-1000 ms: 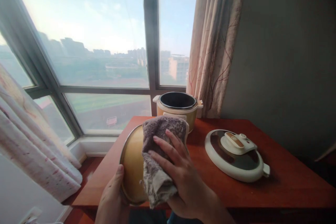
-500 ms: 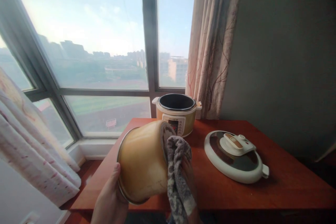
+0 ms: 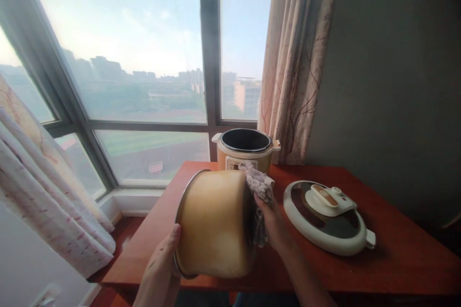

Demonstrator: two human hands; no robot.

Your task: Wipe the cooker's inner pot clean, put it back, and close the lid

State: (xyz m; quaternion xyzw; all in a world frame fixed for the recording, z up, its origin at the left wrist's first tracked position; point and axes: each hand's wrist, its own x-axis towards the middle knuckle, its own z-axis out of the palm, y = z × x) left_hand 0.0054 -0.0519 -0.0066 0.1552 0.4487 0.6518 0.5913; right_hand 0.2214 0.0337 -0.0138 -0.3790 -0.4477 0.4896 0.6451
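My left hand (image 3: 163, 261) grips the rim of a gold inner pot (image 3: 216, 223), which is tipped on its side above the table, its base turned to the right. In my right hand (image 3: 270, 220) is a bunched grey patterned cloth (image 3: 258, 184), held against the edge of the pot's base. The inside of the inner pot faces away to the left and is hidden. Behind it stands the electric pressure cooker body (image 3: 266, 159), uncovered, dark inside, its front panel partly covered by the cloth and pot. Its white and brown lid (image 3: 326, 218) lies on the table to the right.
The red-brown wooden table (image 3: 392, 259) runs under everything. Beyond it are a large window (image 3: 154, 57) and a hanging curtain (image 3: 293, 67). Another curtain (image 3: 46, 201) hangs at the left, and a dark wall (image 3: 389, 81) rises at the right.
The inner pot has turned so its base shows less, and sits slightly further right. My right hand and the cloth have shifted round the base's edge; the thumb now shows. The view has swung slightly left.
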